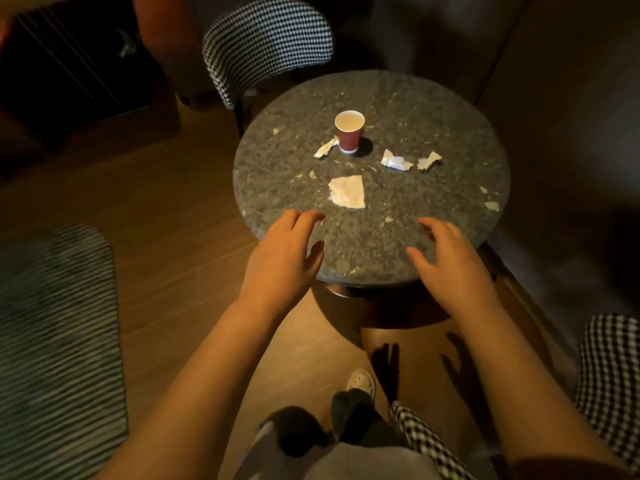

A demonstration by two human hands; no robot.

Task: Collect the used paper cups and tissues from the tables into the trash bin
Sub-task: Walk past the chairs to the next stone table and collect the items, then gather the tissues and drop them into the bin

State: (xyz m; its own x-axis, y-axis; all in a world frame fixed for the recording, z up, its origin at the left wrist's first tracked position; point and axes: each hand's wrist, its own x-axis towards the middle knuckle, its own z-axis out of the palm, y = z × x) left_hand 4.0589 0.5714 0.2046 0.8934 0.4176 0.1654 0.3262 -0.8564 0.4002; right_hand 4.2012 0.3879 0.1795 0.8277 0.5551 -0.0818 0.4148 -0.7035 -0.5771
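Two bare hands, the left hand [282, 258] and the right hand [453, 268], hover over the near edge of a round, dark, pale-flecked stone table [433, 126]. Their fingers are apart, loosely curved and hold nothing; whether they touch the top cannot be told. The maroon paper cup [349, 133] stands upright near the table's middle. A twisted white tissue [326, 148] lies just beside its base on the left, and a crumpled white tissue [396, 161] and a smaller crumpled wad [428, 160] lie to its right. A flat, ragged-edged square tissue [347, 191] lies between the cup and the hands. No trash bin is in view.

Likely hazards:
- A reaching hand could clip the light, tapered cup and tip it; whether liquid remains inside cannot be told.
- The thin flat sheet lies flush on smooth stone, so a pinch may slide or tear it.
- Small pale scraps [491, 205] resemble the stone's flecks and could be missed.

The tissues look soft and creased. The cup has a pale interior and a white base rim.
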